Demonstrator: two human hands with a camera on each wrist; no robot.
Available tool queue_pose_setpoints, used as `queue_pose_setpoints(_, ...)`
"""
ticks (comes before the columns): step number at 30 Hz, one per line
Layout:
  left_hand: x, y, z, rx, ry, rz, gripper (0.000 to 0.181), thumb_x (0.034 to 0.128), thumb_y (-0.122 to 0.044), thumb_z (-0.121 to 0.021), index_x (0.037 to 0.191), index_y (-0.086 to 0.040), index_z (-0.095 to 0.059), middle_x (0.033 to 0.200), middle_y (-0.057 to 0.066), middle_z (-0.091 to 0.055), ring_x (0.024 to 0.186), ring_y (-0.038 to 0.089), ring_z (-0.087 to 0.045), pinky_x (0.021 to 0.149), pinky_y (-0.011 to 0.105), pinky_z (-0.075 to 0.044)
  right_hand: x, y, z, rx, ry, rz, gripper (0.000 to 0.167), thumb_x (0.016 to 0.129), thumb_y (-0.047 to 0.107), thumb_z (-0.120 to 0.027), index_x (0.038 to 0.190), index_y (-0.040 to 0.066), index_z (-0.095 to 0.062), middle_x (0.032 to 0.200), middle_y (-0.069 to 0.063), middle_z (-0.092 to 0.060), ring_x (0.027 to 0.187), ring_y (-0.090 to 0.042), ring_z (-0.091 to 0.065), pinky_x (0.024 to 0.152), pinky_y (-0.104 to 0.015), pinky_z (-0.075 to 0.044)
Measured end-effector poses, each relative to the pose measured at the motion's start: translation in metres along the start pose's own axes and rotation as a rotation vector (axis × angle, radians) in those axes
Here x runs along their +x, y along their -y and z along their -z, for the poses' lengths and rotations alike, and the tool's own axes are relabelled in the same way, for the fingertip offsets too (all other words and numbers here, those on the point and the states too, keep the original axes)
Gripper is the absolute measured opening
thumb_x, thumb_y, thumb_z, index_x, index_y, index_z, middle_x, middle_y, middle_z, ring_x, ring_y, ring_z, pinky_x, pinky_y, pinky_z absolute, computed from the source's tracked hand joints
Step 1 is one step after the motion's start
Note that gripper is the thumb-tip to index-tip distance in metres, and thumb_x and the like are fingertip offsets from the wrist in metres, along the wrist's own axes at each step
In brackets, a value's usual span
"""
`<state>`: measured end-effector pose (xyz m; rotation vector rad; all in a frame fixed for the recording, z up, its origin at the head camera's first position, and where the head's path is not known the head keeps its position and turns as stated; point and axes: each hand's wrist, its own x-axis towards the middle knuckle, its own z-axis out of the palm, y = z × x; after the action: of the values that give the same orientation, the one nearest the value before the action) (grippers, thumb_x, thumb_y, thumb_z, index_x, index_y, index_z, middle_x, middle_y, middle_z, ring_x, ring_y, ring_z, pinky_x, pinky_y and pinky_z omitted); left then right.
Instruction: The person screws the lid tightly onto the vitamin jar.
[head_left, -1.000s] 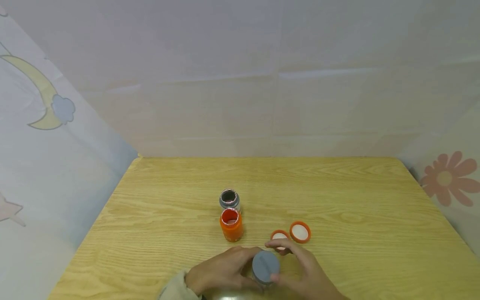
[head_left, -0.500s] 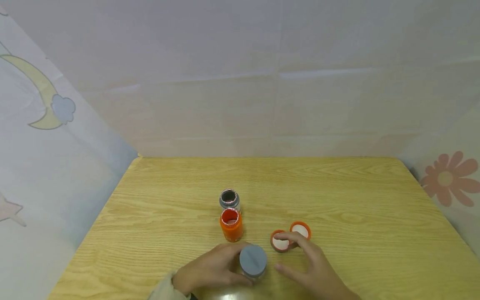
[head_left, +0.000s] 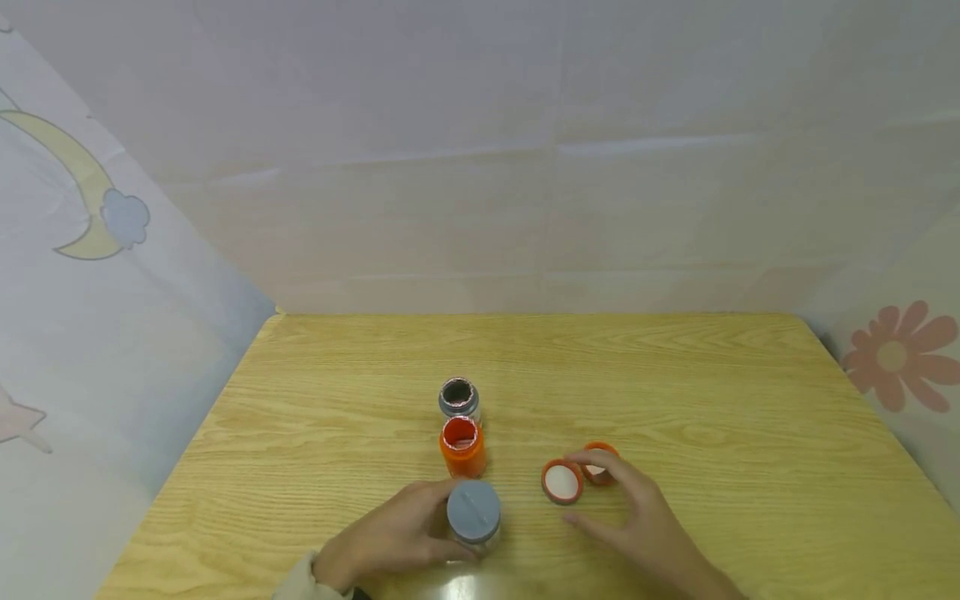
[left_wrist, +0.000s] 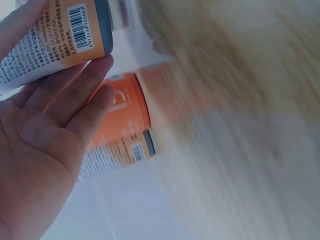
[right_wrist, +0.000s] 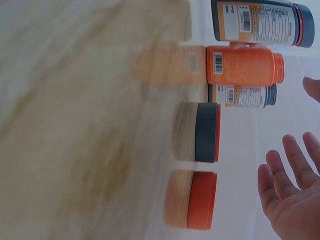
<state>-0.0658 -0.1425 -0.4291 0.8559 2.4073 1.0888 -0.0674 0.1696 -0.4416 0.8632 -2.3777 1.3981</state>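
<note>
My left hand point(head_left: 405, 525) grips a grey-capped bottle point(head_left: 474, 512) by its side, thumb and fingers around it. Seen from the left wrist, this bottle point(left_wrist: 55, 40) has a printed label with a barcode. An uncapped orange bottle point(head_left: 465, 460) stands just beyond it, and behind that an uncapped grey-necked bottle point(head_left: 458, 402), partly hidden. My right hand point(head_left: 637, 521) hovers with thumb and fingers spread, holding nothing. Near its fingertips lie a grey lid point(head_left: 562, 482), inner side up, and an orange lid point(head_left: 597, 475), partly covered by a finger in the head view.
The bottles and lids are on a wooden table point(head_left: 720, 392). A pale cloth wall point(head_left: 480, 208) rises along the far edge, with printed cloth point(head_left: 90, 333) at the left side.
My left hand has carried the capped bottle leftward, in front of the orange bottle. My right hand has come off its cap and shifted right, over beside the lids.
</note>
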Motion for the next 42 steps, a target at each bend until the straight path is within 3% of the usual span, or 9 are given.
queue_pose_setpoints(7,-0.010,0.007,0.010,-0.064,-0.039,0.036,0.053,0.0822,-0.030,-0.081,0.129,-0.030,-0.057,0.121,-0.019,-0.065,0.117,0.004,-0.060,0.108,0.035,-0.047,-0.001,-0.014,0.006,-0.047,-0.008,-0.016,0.066,0.070,0.008,-0.089,0.128,0.015,-0.060,0.120,-0.001,-0.066,0.114,-0.005,-0.059,0.099,-0.009,-0.042)
queue_pose_setpoints(16,-0.023,0.015,0.027,0.012,-0.119,0.116,0.052,0.0823,-0.040,-0.079,0.129,-0.027,-0.059,0.123,-0.016,-0.066,0.116,0.010,-0.061,0.103,0.042,-0.050,0.001,-0.024,0.014,-0.068,-0.032,-0.023,0.068,0.067,0.007,-0.090,0.128,0.015,-0.061,0.117,-0.002,-0.067,0.110,-0.004,-0.060,0.099,-0.006,-0.040)
queue_pose_setpoints(21,-0.026,0.021,0.035,0.001,-0.161,0.168,0.060,0.0815,-0.041,-0.080,0.133,-0.020,-0.058,0.127,-0.012,-0.066,0.122,0.017,-0.060,0.105,0.051,-0.048,0.002,-0.026,0.020,-0.126,-0.008,-0.076,0.065,0.069,0.011,-0.090,0.128,0.014,-0.061,0.117,-0.004,-0.068,0.112,-0.006,-0.060,0.099,-0.005,-0.039)
queue_pose_setpoints(26,-0.028,0.028,0.039,-0.006,-0.195,0.187,0.063,0.0815,-0.039,-0.080,0.135,-0.016,-0.056,0.126,-0.008,-0.067,0.124,0.022,-0.060,0.105,0.052,-0.047,0.003,-0.030,0.026,-0.159,0.029,-0.128,0.065,0.072,0.015,-0.089,0.130,0.017,-0.060,0.121,-0.002,-0.067,0.117,0.001,-0.056,0.097,-0.006,-0.040)
queue_pose_setpoints(31,-0.030,0.034,0.042,-0.018,-0.229,0.194,0.062,0.0831,-0.038,-0.079,0.135,-0.014,-0.055,0.128,-0.001,-0.067,0.125,0.030,-0.059,0.104,0.056,-0.046,0.003,-0.038,0.030,-0.172,0.045,-0.119,0.065,0.072,0.015,-0.089,0.130,0.015,-0.060,0.120,-0.003,-0.067,0.118,0.005,-0.053,0.099,-0.004,-0.038)
queue_pose_setpoints(36,-0.032,0.038,0.046,-0.019,-0.281,0.249,0.064,0.0829,-0.038,-0.079,0.136,-0.014,-0.054,0.131,0.003,-0.065,0.127,0.032,-0.058,0.105,0.057,-0.046,0.004,-0.044,0.034,-0.198,0.063,-0.129,0.064,0.072,0.017,-0.089,0.129,0.009,-0.061,0.123,-0.005,-0.066,0.120,0.009,-0.049,0.099,0.000,-0.032)
queue_pose_setpoints(42,-0.033,0.045,0.053,-0.003,-0.362,0.299,0.066,0.0827,-0.034,-0.080,0.138,-0.010,-0.052,0.133,0.008,-0.064,0.127,0.037,-0.057,0.105,0.058,-0.045,0.004,-0.045,0.037,-0.217,0.104,-0.181,0.065,0.074,0.023,-0.088,0.132,0.010,-0.060,0.128,-0.001,-0.065,0.121,0.009,-0.048,0.098,0.000,-0.030)
